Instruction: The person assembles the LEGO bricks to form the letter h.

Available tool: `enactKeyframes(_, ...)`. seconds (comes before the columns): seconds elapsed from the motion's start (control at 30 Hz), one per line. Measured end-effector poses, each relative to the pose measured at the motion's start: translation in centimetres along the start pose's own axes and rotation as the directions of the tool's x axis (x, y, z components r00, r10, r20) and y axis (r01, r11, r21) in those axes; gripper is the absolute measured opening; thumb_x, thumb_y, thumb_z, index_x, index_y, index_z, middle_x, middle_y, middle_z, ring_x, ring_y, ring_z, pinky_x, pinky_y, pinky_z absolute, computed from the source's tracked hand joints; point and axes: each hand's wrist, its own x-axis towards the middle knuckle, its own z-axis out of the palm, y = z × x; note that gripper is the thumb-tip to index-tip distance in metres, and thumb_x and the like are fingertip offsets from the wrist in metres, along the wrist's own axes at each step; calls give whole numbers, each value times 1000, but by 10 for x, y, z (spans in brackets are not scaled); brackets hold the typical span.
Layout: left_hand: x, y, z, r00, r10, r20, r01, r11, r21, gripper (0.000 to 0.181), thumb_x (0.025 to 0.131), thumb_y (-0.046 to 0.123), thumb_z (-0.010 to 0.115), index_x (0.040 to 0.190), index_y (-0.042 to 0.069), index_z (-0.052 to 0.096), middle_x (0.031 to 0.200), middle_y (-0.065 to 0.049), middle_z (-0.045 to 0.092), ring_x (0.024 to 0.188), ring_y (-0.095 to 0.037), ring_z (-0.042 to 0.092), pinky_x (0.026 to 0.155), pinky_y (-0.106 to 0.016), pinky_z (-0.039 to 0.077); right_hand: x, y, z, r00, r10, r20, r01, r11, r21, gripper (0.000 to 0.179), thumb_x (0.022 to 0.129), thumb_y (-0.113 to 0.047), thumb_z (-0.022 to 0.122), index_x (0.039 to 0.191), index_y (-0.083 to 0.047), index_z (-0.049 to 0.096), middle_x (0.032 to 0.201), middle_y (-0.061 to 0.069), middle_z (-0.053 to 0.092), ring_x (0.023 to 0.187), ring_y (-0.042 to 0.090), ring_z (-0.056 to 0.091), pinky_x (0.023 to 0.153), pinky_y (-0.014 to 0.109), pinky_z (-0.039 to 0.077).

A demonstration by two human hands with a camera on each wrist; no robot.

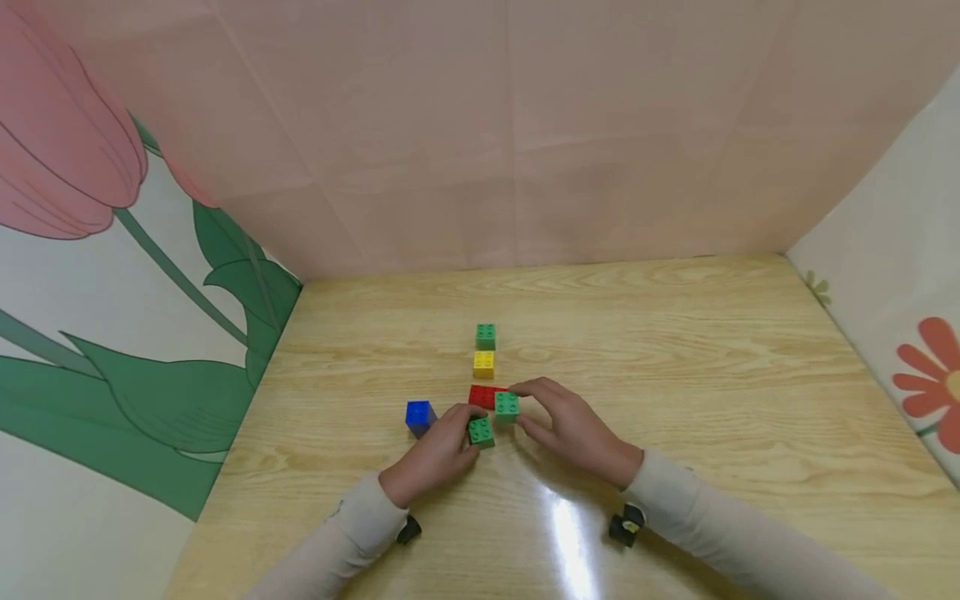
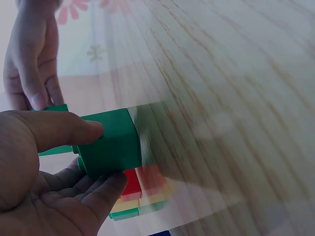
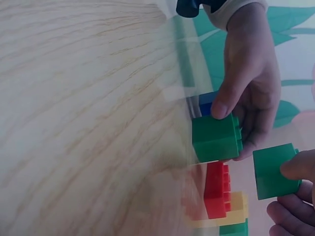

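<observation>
My left hand (image 1: 438, 454) pinches a green toy building brick (image 1: 481, 432) between thumb and fingers, low over the table. With thumb and fingertips, my right hand (image 1: 577, 429) grips a second green brick (image 1: 506, 407), studs up. In the right wrist view that second brick (image 3: 275, 172) is held off the table, beside the left hand's brick (image 3: 215, 138). A longer red brick (image 1: 482, 396) lies just behind both, its right end covered by the held brick in the head view. Left of the left hand stands a blue brick (image 1: 420, 417).
Behind the red brick, a yellow brick (image 1: 483, 364) and another green brick (image 1: 486, 336) stand in a rough line on the wooden table (image 1: 675, 350). A pink panel (image 1: 510, 150) closes off the back, with printed flower panels at both sides.
</observation>
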Motion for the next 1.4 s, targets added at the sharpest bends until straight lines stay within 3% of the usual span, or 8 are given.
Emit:
enactKeyframes(0.2,2,1,2,1000,-14,14,15,1000,-16,47,90,5,65,134,4,47,129,-6,53,119,-16,51,102,-35,45,0,-2,0,999,-36,-22,36,999,5,38,89,-16,73,125,-15,61,121,-5,62,114,13,58,93,36,51)
enactKeyframes(0.57,4,0,3,999,26,19,-26,1000,4,44,90,7,67,131,5,49,126,-5,54,116,-14,53,99,-33,46,-2,-5,0,997,-82,-8,82,995,52,39,90,-18,72,127,-12,60,121,-7,61,114,11,57,93,36,51)
enactKeyframes(0.77,5,2,5,998,49,28,-50,999,22,51,89,9,70,135,5,47,127,-6,55,119,-17,52,101,-35,45,-2,-5,1,994,-107,13,106,991,82,39,91,-20,71,128,-15,59,123,-9,59,116,10,56,96,36,50)
enactKeyframes(1.03,9,-1,8,997,43,62,-39,998,-58,56,89,9,70,139,11,44,128,1,55,117,-10,53,99,-29,46,-3,-5,5,994,-103,45,98,991,96,40,91,-18,71,129,-14,59,123,-10,59,115,10,56,96,36,49)
enactKeyframes(1.4,10,-2,7,996,53,66,-48,996,-80,56,89,8,71,138,13,46,130,2,55,120,-11,52,101,-30,44,-4,-3,9,990,-115,79,105,988,114,40,93,-17,69,130,-11,58,124,-9,59,115,9,56,96,35,49)
